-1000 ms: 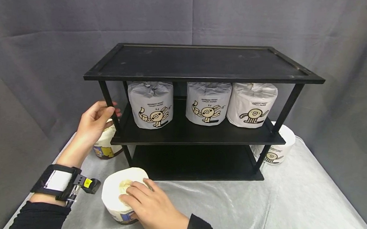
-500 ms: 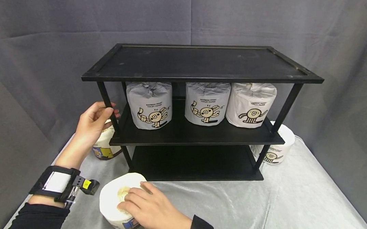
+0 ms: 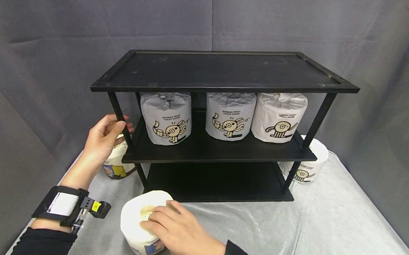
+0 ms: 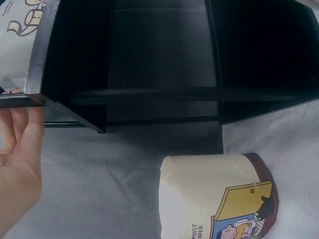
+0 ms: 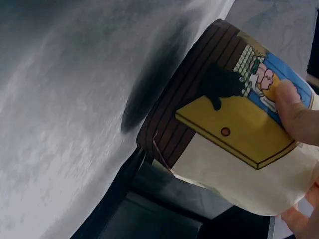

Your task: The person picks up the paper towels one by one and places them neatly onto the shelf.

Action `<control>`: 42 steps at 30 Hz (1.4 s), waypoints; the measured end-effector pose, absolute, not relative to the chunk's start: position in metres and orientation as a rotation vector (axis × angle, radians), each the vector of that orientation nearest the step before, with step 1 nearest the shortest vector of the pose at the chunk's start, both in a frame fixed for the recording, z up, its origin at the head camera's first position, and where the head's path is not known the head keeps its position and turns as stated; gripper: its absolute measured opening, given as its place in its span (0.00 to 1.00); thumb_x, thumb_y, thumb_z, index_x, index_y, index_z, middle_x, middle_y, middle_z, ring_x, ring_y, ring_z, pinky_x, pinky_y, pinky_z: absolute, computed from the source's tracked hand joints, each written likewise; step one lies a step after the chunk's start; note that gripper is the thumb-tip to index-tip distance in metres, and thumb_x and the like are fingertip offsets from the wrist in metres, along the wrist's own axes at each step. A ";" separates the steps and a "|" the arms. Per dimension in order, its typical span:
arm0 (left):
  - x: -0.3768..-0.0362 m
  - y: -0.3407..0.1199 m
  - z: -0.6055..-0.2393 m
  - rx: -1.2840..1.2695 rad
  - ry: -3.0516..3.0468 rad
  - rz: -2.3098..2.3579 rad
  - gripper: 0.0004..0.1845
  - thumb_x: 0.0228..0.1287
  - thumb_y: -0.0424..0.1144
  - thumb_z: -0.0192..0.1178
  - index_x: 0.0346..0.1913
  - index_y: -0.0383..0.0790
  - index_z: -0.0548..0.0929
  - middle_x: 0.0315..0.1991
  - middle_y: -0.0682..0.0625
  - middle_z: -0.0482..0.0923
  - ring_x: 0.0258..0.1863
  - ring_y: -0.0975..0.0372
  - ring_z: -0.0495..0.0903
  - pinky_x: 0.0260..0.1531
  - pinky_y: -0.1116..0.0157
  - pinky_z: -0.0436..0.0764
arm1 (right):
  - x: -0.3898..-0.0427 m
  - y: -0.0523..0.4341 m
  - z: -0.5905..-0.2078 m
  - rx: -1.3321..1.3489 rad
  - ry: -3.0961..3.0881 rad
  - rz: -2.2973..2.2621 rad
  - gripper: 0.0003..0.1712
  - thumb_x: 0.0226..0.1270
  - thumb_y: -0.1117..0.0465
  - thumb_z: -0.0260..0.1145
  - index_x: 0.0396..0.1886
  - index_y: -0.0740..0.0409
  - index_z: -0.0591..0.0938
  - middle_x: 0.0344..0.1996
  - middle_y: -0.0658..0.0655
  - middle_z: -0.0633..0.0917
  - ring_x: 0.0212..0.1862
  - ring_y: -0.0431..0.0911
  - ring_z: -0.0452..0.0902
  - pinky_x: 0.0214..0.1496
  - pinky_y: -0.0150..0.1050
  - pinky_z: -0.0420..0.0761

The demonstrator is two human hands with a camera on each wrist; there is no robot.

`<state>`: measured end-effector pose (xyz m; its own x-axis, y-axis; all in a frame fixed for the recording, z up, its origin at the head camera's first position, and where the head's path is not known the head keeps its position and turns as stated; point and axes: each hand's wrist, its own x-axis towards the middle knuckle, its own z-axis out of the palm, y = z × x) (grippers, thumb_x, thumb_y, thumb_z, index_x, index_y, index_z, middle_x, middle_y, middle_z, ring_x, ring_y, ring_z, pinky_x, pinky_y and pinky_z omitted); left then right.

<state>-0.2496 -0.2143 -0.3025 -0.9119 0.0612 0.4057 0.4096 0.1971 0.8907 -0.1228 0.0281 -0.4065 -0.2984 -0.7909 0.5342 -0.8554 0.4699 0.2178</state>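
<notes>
My left hand (image 3: 102,137) grips the left front post (image 3: 117,106) of a black two-tier shelf rack (image 3: 205,154), at middle-shelf height. In front of the rack's lower left corner, my right hand (image 3: 183,229) holds a cream toilet paper roll (image 3: 134,231) with a printed wrapper. The right wrist view shows the thumb (image 5: 294,112) pressed on its printed side, and a dark shadow (image 5: 157,74) on the cloth beside its brown base. Three white-wrapped toilet paper rolls, at left (image 3: 168,119), centre (image 3: 230,117) and right (image 3: 278,116), stand upright on the middle shelf.
Another printed roll (image 3: 118,161) stands on the cloth left of the rack, behind my left forearm. A white roll (image 3: 313,160) stands at the rack's right side. Grey cloth (image 3: 250,232) covers the table, and a grey curtain (image 3: 172,18) hangs behind.
My right hand with the roll has shifted slightly toward me, then to the right. The left hand keeps its grip on the post.
</notes>
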 end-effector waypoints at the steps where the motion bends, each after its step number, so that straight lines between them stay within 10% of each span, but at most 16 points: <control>1: -0.250 -0.214 -0.303 -0.451 -2.196 -1.772 0.07 0.76 0.40 0.54 0.51 0.53 0.78 0.41 0.60 0.82 0.44 0.72 0.82 0.43 0.77 0.78 | -0.123 0.030 -0.407 1.354 -2.132 0.165 0.30 0.53 0.66 0.74 0.58 0.48 0.79 0.52 0.47 0.81 0.59 0.41 0.72 0.67 0.44 0.70; 8: -0.250 -0.214 -0.304 -0.460 -2.193 -1.780 0.07 0.76 0.41 0.54 0.51 0.53 0.78 0.41 0.60 0.82 0.44 0.72 0.82 0.43 0.77 0.79 | -0.129 0.049 -0.406 1.301 -2.111 0.213 0.30 0.53 0.60 0.77 0.57 0.49 0.79 0.51 0.47 0.81 0.60 0.42 0.73 0.66 0.43 0.71; 16: -0.251 -0.215 -0.304 -0.476 -2.167 -1.804 0.08 0.75 0.41 0.54 0.52 0.50 0.79 0.41 0.59 0.83 0.43 0.72 0.82 0.42 0.77 0.79 | -0.143 0.071 -0.406 1.223 -1.997 0.224 0.26 0.65 0.43 0.56 0.55 0.52 0.81 0.48 0.49 0.82 0.56 0.45 0.76 0.59 0.43 0.76; 29: -0.250 -0.214 -0.305 -0.496 -2.098 -1.915 0.08 0.74 0.40 0.57 0.51 0.49 0.80 0.41 0.57 0.84 0.43 0.69 0.83 0.43 0.77 0.79 | -0.155 0.108 -0.402 1.121 -2.089 0.249 0.39 0.37 0.51 0.79 0.56 0.51 0.81 0.49 0.48 0.84 0.57 0.44 0.77 0.62 0.47 0.74; 42: -0.250 -0.214 -0.305 -0.480 -2.132 -1.868 0.07 0.74 0.41 0.56 0.51 0.52 0.79 0.41 0.59 0.84 0.43 0.69 0.83 0.42 0.77 0.79 | -0.166 0.139 -0.401 1.026 -2.141 0.304 0.39 0.35 0.59 0.81 0.55 0.51 0.82 0.49 0.49 0.84 0.58 0.44 0.77 0.63 0.47 0.72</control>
<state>-0.2502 -0.2141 -0.3047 -0.9099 0.0725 0.4084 0.4144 0.1157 0.9027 -0.1664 0.1391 -0.4010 -0.4147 -0.5779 0.7029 -0.7507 0.6538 0.0947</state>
